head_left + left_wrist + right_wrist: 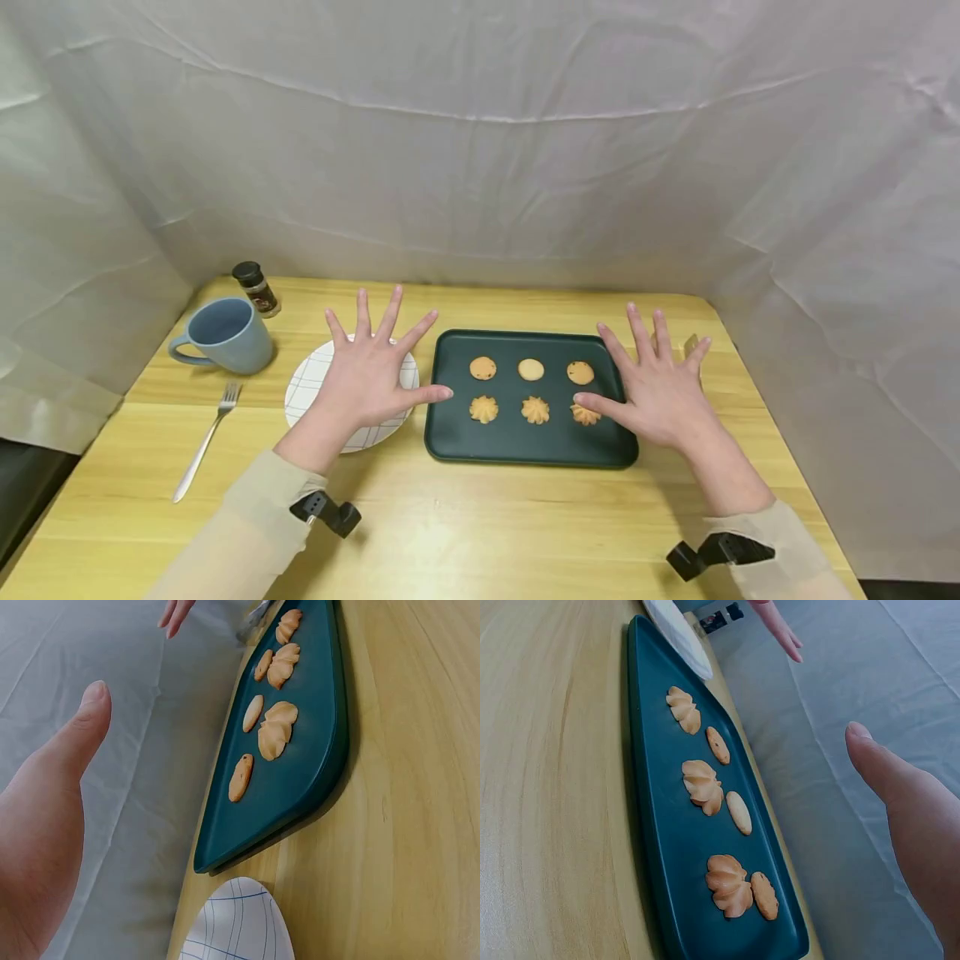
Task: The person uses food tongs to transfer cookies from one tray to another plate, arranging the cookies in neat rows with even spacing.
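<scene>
My left hand (365,375) hovers with its fingers spread above a white plate (300,385) with a grid of dark lines, holding nothing. Its thumb reaches to the left rim of a dark green tray (510,442). Two rows of cookies lie on the tray: three round ones at the back, such as the pale round cookie (531,369), and three ridged ones in front, such as the flower-shaped cookie (536,410). Over the tray's right end my right hand (663,396) is spread too, also holding nothing. Its thumb partly covers the right ridged cookie (587,415).
A blue-grey mug (238,340) stands at the left, before a black-capped spice jar (258,290). A fork (204,450) lies in front of the mug. Behind the right hand is a partly hidden gold-coloured thing (691,344). Grey-white cloth (480,167) hangs around the wooden table (450,533).
</scene>
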`<move>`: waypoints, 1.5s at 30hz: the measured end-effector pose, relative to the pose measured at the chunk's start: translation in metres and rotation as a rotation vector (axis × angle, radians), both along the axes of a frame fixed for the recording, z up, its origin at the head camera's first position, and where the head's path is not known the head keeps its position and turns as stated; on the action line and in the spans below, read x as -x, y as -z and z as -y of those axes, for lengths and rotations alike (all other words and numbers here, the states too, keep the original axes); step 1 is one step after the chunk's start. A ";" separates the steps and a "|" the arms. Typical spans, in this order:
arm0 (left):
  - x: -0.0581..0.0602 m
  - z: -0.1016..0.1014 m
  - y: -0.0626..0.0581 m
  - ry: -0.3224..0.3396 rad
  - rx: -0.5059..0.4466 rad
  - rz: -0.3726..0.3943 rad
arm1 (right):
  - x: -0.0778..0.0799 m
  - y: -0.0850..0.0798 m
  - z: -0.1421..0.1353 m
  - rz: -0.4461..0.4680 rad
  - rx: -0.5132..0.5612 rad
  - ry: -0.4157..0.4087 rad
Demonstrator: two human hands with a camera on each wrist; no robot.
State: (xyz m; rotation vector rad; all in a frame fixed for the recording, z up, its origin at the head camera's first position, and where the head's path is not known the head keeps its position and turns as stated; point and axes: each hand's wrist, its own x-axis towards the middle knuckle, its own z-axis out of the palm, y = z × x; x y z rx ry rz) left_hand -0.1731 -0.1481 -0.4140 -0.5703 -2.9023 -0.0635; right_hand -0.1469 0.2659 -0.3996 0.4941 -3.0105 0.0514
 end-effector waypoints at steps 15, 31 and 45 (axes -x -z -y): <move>0.000 0.009 -0.005 -0.033 -0.016 -0.014 | -0.002 0.000 -0.012 -0.019 0.045 0.018; -0.004 0.038 0.001 -0.114 -0.118 0.003 | -0.010 -0.005 -0.037 -0.003 0.100 0.050; -0.016 0.068 0.009 -0.196 -0.263 0.037 | -0.016 -0.002 -0.064 0.006 0.229 0.091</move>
